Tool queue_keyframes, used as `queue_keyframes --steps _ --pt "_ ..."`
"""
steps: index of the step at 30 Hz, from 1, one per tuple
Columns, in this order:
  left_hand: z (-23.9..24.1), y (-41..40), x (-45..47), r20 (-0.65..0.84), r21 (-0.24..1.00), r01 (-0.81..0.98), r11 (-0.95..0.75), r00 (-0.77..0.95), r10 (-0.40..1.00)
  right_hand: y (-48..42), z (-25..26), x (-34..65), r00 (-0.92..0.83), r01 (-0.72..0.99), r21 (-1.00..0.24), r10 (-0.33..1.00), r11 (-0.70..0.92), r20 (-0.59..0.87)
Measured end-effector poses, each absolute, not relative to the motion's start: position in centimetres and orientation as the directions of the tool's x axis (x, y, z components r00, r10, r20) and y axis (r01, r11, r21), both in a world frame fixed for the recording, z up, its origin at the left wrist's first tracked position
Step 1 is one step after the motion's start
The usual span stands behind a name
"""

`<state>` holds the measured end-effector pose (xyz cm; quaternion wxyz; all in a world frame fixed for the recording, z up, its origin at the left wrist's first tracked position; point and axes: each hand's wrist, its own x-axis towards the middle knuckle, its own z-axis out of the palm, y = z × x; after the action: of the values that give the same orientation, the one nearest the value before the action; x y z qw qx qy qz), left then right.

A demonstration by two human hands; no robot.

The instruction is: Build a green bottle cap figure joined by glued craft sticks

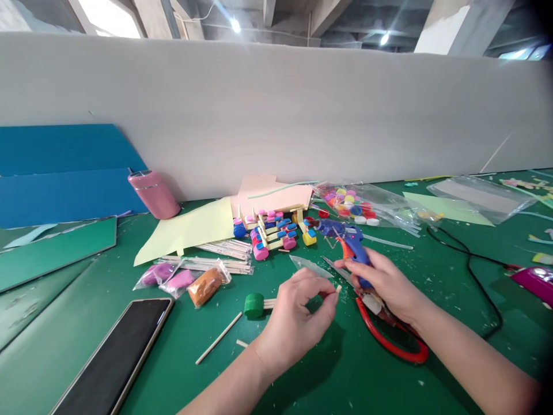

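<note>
My left hand (298, 314) is closed in a pinch on a short piece of pale wooden stick (339, 289). My right hand (386, 282) wraps round a blue hot glue gun (358, 252) with an orange front part, close to the stick piece. Red-handled scissors (391, 346) lie on the table below the right hand, their blades partly hidden. Beside the left hand is a green bottle cap (254, 306) with pale sticks against it; the hand hides the far part. A loose wooden stick (218, 338) lies to the left.
Small stick-and-cap models (274, 233) stand at the back. A bag of coloured caps (349, 202) lies behind the glue gun. Left are a phone (118, 357), wrapped clay (207, 286), bundled sticks (216, 264) and a pink cup (154, 195). A black cable (469, 271) curves at right.
</note>
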<state>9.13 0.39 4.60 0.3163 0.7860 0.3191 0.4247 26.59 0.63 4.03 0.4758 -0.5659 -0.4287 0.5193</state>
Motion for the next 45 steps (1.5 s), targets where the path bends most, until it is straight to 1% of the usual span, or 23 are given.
queue_keyframes --steps 3,5,8,11,17,21,23,25,28,31,34,35,36,38,40,45 --pt "4.8 0.3 9.3 0.494 0.752 0.203 -0.627 0.457 0.740 0.7 3.4 25.6 0.062 -0.010 -0.978 0.976 -0.207 -0.207" --pt "5.0 0.3 9.4 0.509 0.745 0.183 -0.641 0.466 0.724 0.7 3.1 25.3 0.058 -0.023 -0.985 0.983 -0.171 -0.172" --pt "5.2 0.3 9.5 0.486 0.766 0.186 -0.616 0.461 0.743 0.9 3.0 25.2 0.104 0.002 -0.996 0.991 -0.086 -0.086" --pt "5.2 0.3 9.5 0.432 0.795 0.216 -0.567 0.456 0.779 1.5 2.9 25.5 0.158 0.080 -0.996 0.987 -0.035 -0.022" --pt "4.8 -0.9 8.3 0.314 0.855 0.242 -0.459 0.462 0.829 4.2 2.0 27.9 0.306 0.335 -0.942 0.944 0.017 0.125" --pt "4.5 -2.0 6.3 0.227 0.891 0.273 -0.364 0.425 0.876 5.7 1.6 30.3 0.400 0.478 -0.878 0.897 -0.030 0.187" --pt "4.3 -2.4 5.1 0.200 0.915 0.258 -0.310 0.377 0.904 6.0 1.5 31.6 0.437 0.527 -0.848 0.874 -0.057 0.213" --pt "4.2 -2.7 3.9 0.136 0.954 0.217 -0.209 0.309 0.941 6.0 1.6 32.7 0.472 0.549 -0.833 0.849 -0.072 0.239" --pt "4.2 -2.8 2.4 -0.012 0.993 0.118 -0.009 0.177 0.984 5.2 2.2 33.6 0.483 0.525 -0.849 0.841 -0.057 0.242" --pt "4.2 -2.5 1.2 -0.117 0.993 -0.019 0.119 0.098 0.988 3.7 3.4 33.1 0.398 0.439 -0.898 0.896 0.005 0.200" --pt "4.0 -1.9 0.4 -0.185 0.966 -0.176 0.190 0.044 0.982 2.0 4.6 31.2 0.270 0.321 -0.946 0.955 0.035 0.127" --pt "3.9 -1.8 0.2 -0.200 0.953 -0.225 0.204 0.041 0.979 1.4 4.9 30.4 0.210 0.207 -0.978 0.974 0.035 0.080" --pt "3.7 -1.6 0.0 -0.208 0.940 -0.268 0.212 0.042 0.977 0.9 5.1 29.6 0.164 0.115 -0.992 0.984 0.043 0.062" --pt "3.5 -1.5 -0.4 -0.219 0.919 -0.326 0.223 0.048 0.975 0.0 5.0 28.1 0.054 0.009 -1.000 0.998 0.017 0.017" --pt "3.2 -1.5 -0.6 -0.232 0.906 -0.351 0.236 0.056 0.971 -0.7 4.6 26.8 -0.052 -0.004 -1.000 0.999 0.000 0.000" --pt "2.9 -1.6 -0.8 -0.275 0.872 -0.401 0.282 0.077 0.958 -1.7 3.7 25.2 -0.232 0.079 -0.997 0.973 0.021 0.002"
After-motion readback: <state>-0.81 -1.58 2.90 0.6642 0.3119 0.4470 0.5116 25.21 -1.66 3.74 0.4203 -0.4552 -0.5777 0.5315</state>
